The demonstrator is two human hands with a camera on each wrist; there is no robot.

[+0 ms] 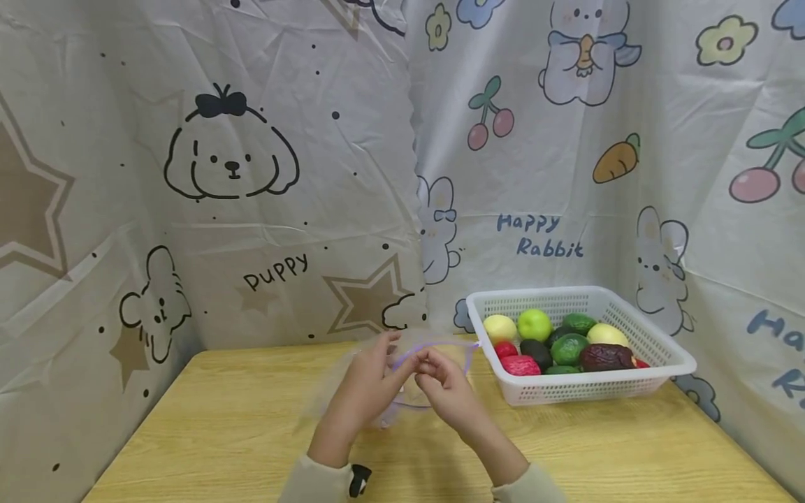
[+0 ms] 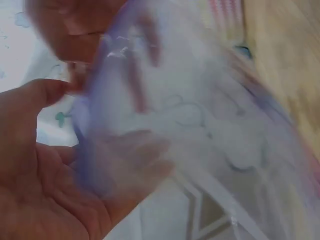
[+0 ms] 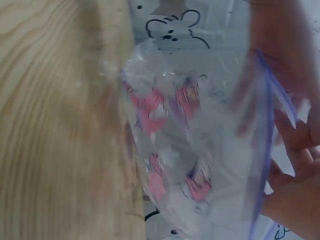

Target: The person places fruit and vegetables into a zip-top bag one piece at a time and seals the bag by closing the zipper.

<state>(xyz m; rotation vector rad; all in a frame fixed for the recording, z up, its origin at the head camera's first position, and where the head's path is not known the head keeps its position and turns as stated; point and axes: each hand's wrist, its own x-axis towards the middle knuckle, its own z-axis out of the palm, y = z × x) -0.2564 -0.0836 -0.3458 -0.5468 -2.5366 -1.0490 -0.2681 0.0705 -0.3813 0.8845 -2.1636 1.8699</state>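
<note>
A clear zip bag [image 3: 220, 145] with a purple zip edge [image 3: 269, 120] and pink printed patches stands between both hands just above the table. My left hand [image 1: 367, 374] is at its mouth, thumb against the purple edge, with straighter fingers showing through the plastic in the left wrist view. Opposite it, my right hand [image 1: 445, 391] pinches the same edge with bent fingers, close to the left thumb tip. At the mouth the zip edges stand apart in the right wrist view. Motion blurs the plastic and parts of both hands.
To the right stands a white perforated basket [image 1: 604, 381] holding several fruits, among them a green apple [image 1: 534, 325], avocados [image 1: 569, 348] and a dark red fruit [image 1: 606, 357]. The wooden table [image 1: 233, 419] meets a printed curtain [image 1: 352, 209] at its back edge.
</note>
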